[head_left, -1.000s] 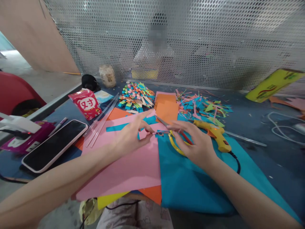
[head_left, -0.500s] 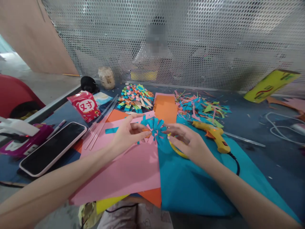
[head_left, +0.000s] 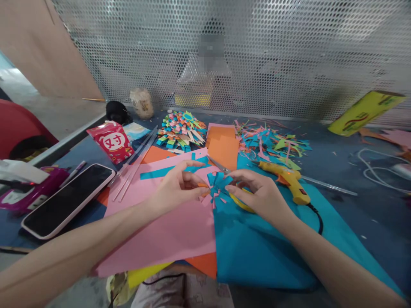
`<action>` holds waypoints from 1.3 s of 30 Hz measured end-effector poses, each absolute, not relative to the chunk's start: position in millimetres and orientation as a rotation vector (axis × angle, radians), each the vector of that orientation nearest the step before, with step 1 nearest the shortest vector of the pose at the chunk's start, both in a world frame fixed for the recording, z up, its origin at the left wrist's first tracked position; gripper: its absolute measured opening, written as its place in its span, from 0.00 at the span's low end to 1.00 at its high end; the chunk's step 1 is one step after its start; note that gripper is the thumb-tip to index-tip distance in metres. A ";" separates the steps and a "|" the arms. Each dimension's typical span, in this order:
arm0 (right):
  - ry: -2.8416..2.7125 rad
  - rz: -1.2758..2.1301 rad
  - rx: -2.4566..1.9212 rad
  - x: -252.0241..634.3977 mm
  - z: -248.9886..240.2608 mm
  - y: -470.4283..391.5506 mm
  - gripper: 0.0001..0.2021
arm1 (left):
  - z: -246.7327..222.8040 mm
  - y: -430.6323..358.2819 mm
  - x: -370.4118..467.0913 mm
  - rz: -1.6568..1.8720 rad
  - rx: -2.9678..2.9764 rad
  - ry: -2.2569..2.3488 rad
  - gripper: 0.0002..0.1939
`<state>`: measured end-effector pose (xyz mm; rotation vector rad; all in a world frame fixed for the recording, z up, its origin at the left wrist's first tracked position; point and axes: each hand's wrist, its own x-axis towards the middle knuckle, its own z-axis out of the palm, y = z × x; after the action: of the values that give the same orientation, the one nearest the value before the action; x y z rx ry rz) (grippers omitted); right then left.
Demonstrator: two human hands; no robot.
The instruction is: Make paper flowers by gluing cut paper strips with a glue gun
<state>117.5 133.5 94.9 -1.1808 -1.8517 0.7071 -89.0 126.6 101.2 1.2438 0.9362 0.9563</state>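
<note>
Between my two hands is a fringed paper flower (head_left: 218, 188) with blue and pink strips splaying outward. The fingers of my left hand (head_left: 184, 184) pinch its left side, where a bit of orange paper shows. My right hand (head_left: 252, 188) pinches the blue fringe on the right. Under my right hand lies a pair of scissors (head_left: 218, 164) with yellow handles, the blades pointing up and left. Beneath are a pink paper sheet (head_left: 167, 231) and a blue paper sheet (head_left: 263, 252). Blue paper strips (head_left: 157, 172) rest beyond my left hand.
A yellow glue gun (head_left: 290, 182) with a lit orange light lies right of my right hand. Behind are a pile of fringed paper pieces (head_left: 181, 130) and paper scraps (head_left: 272, 143). A phone (head_left: 69, 201), clear sticks (head_left: 135, 167) and a red packet (head_left: 112, 141) sit left.
The paper flower has come lower and tilted, its fringe now facing more downward. Both hands moved slightly with it, uncovering the scissors' blades and the blue strips behind.
</note>
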 end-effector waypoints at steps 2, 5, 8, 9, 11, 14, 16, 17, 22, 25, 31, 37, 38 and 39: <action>-1.870 0.685 -1.198 117.6 95.7 133.2 0.10 | 100.6 126.0 -89.1 0.943 1.263 0.930 0.25; -1.902 0.654 -1.210 117.6 97.9 132.0 0.08 | 99.9 125.3 -89.3 0.926 1.279 0.918 0.25; -1.917 0.631 -1.196 117.3 100.3 130.4 0.08 | 99.9 125.0 -89.5 0.924 1.272 0.928 0.25; -1.915 0.627 -1.198 117.2 100.9 130.0 0.08 | 100.1 125.2 -89.5 0.927 1.267 0.935 0.25; -1.906 0.632 -1.221 116.8 102.0 129.6 0.09 | 100.6 125.7 -89.6 0.933 1.261 0.954 0.24; -1.899 0.719 -1.245 116.4 103.1 129.8 0.10 | 101.1 127.0 -89.9 0.943 1.257 0.983 0.24; -1.898 0.820 -1.225 116.4 103.3 130.1 0.10 | 101.1 127.7 -90.1 0.947 1.253 0.993 0.24; -1.893 0.872 -1.219 116.4 103.2 130.1 0.10 | 100.8 128.0 -90.1 0.946 1.253 0.995 0.24; -1.849 1.049 -1.236 115.8 102.4 129.1 0.10 | 97.9 128.4 -90.7 1.006 1.318 0.968 0.27; -1.847 1.048 -1.236 114.1 104.2 127.8 0.11 | 96.6 127.7 -91.7 1.042 1.472 0.975 0.28; -1.834 1.096 -1.261 111.0 110.0 125.6 0.10 | 95.0 128.2 -95.6 1.056 1.758 1.098 0.23; -1.786 1.204 -1.296 112.0 106.5 127.6 0.12 | 91.2 130.8 -103.3 1.166 2.247 1.029 0.23; -1.784 1.215 -1.300 112.4 105.6 128.1 0.13 | 90.8 130.8 -103.7 1.205 2.290 1.012 0.24; -1.781 1.227 -1.304 112.9 104.8 128.5 0.13 | 90.6 130.7 -103.7 1.236 2.311 1.002 0.24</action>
<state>112.9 128.5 104.8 -1.3044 -1.7810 1.2271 -103.7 130.7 90.6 2.3113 1.0019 1.2361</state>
